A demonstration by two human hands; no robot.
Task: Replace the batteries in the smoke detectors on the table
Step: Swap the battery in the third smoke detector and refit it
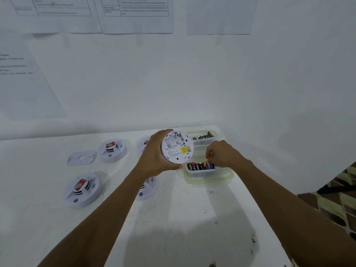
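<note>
White plastic fills my left hand (156, 153): I grip a round smoke detector (177, 147) by its rim, lifted off the table (183, 218). Its underside is turned toward me and shows a yellow sticker (184, 150).

My right hand (221, 154) reaches down with curled fingers into the nearer clear container (212, 177). The fingertips are at the row of batteries (198, 166) lying inside; I cannot tell whether they pinch one. Just behind it, in the table's far right corner by the wall, sits a second clear container (207, 141), also holding batteries.

Four more detectors lie face up to the left:
- a half-hidden detector (142, 146) behind my left hand
- a detector under my forearm (147, 188)
- a far detector (112, 150) near the far edge
- a near-left detector (82, 189) toward the left edge

A flat mounting plate (81, 158) lies just left of the far detector. Printed sheets (134, 16) hang on the wall.
</note>
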